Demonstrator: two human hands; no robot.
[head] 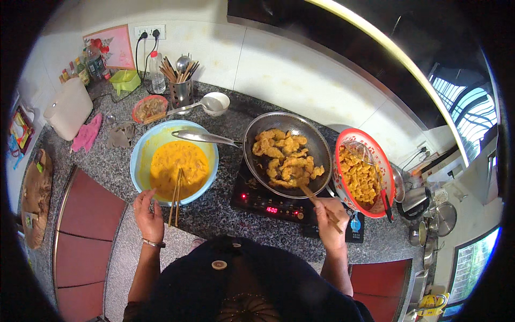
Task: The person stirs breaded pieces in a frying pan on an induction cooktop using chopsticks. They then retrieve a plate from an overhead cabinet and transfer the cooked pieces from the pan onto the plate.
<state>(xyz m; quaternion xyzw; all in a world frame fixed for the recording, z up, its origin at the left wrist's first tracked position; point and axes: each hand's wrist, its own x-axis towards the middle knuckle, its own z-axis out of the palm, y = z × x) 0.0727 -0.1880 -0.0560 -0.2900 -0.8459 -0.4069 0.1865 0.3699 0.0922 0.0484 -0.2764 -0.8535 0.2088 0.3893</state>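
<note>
My right hand [333,222] grips wooden chopsticks [310,195], their far ends among the browned battered pieces [287,159] in a frying pan [290,195]. That pan sits on an induction cooktop [257,205] with a lit display, its metal handle [205,137] reaching over a light-blue basin [139,145]. Yellow batter with pieces in it [179,161] fills the basin's lower part, and a second pair of chopsticks [176,197] leans out over the near rim. Beside that rim, my left hand [149,215] holds nothing, fingers apart.
Right of the pan, a red-rimmed bowl [341,181] holds fried pieces and a wire skimmer [358,151]. Behind the basin are a ladle [189,108], a white bowl [216,112], a red dish [134,112] and a chopstick holder [181,93]. An electric kettle [414,201] stands far right.
</note>
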